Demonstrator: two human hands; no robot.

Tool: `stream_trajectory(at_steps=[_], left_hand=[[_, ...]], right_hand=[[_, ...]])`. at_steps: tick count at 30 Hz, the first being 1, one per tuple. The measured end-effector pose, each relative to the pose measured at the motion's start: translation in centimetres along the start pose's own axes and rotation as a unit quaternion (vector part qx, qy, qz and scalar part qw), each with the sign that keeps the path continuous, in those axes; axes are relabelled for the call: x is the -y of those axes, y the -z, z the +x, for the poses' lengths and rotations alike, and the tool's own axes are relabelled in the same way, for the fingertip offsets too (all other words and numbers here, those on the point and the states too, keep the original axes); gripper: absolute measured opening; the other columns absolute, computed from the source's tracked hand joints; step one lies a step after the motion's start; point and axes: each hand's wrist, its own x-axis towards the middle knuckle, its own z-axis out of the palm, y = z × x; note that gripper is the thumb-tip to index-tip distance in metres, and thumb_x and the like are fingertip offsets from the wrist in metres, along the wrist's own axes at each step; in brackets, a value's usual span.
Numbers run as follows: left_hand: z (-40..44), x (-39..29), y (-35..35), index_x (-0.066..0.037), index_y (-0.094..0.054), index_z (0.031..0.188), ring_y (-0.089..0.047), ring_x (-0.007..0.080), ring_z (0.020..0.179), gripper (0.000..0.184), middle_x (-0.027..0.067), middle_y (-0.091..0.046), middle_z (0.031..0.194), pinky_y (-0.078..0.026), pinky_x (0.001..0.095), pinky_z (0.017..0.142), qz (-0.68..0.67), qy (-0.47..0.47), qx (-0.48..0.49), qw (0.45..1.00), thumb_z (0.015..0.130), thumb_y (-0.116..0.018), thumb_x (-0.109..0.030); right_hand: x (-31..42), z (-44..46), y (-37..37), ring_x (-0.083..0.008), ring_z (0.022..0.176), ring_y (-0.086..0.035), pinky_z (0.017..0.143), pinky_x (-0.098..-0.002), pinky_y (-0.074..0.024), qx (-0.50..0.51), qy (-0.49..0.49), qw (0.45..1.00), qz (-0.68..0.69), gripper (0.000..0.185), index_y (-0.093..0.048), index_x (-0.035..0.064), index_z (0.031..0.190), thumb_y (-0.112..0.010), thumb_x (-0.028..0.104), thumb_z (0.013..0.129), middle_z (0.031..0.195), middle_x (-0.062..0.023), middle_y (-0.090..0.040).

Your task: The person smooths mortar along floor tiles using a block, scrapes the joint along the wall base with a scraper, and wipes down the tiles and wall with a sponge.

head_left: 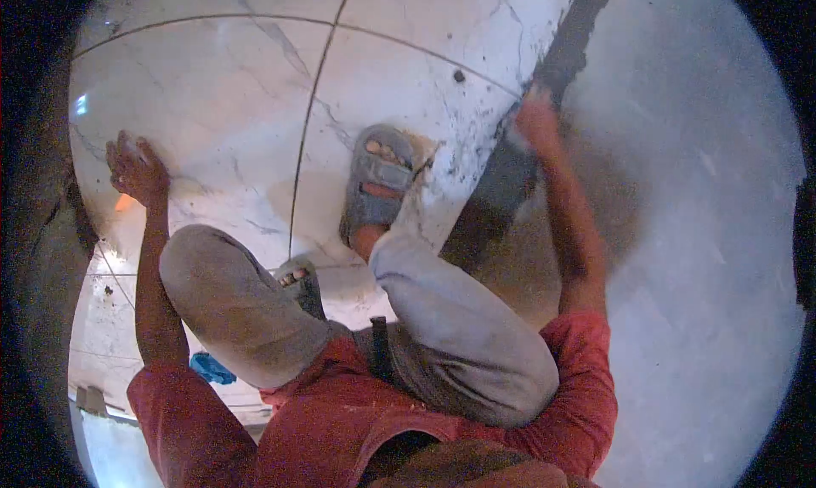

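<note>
My left hand (pixel 138 169) is over the pale marbled floor tiles (pixel 212 88) at the left, its fingers apart and slightly bent, with nothing seen in them. A small orange patch (pixel 126 202) shows just below it. My right hand (pixel 537 122) is at the dark strip (pixel 571 54) along the tiles' right edge. It looks closed, but it is blurred, and whatever it grips is hidden. The dark strip runs down between the tiles and the grey surface (pixel 705 233) on the right.
My sandalled foot (pixel 378 178) stands on the tiles near the strip, my other foot (pixel 299 284) closer in. Dark specks and smears mark the nearby tile. A blue crumpled item (pixel 212 368) lies by my left arm. Dark joint lines cross the floor.
</note>
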Motion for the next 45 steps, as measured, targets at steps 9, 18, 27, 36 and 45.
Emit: stream_trajectory(at_steps=[9,18,27,36,45], left_hand=[[0.0,0.5,-0.3,-0.018,-0.045,0.128,-0.031,0.0255,0.128,0.047,0.0113,-0.037,0.137,-0.022,0.0507,0.099,-0.015,-0.014,-0.010,1.000,0.091,-0.038,-0.047],[-0.3,0.5,-0.1,-0.019,-0.041,0.131,-0.028,0.0271,0.130,0.048,0.0127,-0.033,0.139,-0.019,0.0525,0.101,0.004,0.008,0.018,1.000,0.091,-0.037,-0.047],[-0.1,0.3,-0.2,-0.019,-0.042,0.130,-0.030,0.0272,0.129,0.049,0.0117,-0.035,0.139,-0.021,0.0534,0.100,0.011,-0.001,0.013,1.000,0.091,-0.038,-0.048],[0.1,0.4,-0.3,-0.018,-0.043,0.130,-0.031,0.0274,0.129,0.049,0.0120,-0.037,0.138,-0.021,0.0532,0.099,0.031,0.008,0.017,0.999,0.091,-0.037,-0.047],[-0.2,0.5,-0.3,-0.017,-0.042,0.131,-0.028,0.0271,0.131,0.050,0.0099,-0.035,0.139,-0.020,0.0522,0.100,0.052,0.023,0.035,0.998,0.091,-0.037,-0.047]], right_hand=[[-2.4,3.9,-1.3,-0.0408,0.099,-0.054,0.082,-0.0458,-0.0469,-0.063,0.033,0.997,-0.032,0.037,-0.058,-0.0084,0.097,-0.057,0.022,0.077,0.109,-0.0284,-0.054],[5.0,-8.0,-10.0,-0.0436,0.094,-0.055,0.083,-0.0489,-0.0458,0.080,0.071,0.991,0.081,0.033,-0.055,-0.0068,0.106,-0.047,0.014,0.082,0.109,-0.0341,-0.050],[-2.7,4.6,-5.3,-0.0392,0.079,-0.058,0.073,-0.0472,-0.0483,-0.003,0.034,0.999,-0.021,0.026,-0.058,-0.0043,0.092,-0.054,0.017,0.078,0.093,-0.0261,-0.054],[0.6,0.5,-1.9,-0.0430,0.089,-0.057,0.084,-0.0493,-0.0421,0.123,0.056,0.991,-0.009,0.037,-0.056,-0.0100,0.101,-0.055,0.019,0.079,0.101,-0.0287,-0.057],[-2.7,2.0,-1.4,-0.0374,0.086,-0.056,0.072,-0.0443,-0.0459,0.080,0.004,0.996,-0.033,0.028,-0.059,-0.0033,0.090,-0.061,0.021,0.077,0.092,-0.0247,-0.057]])
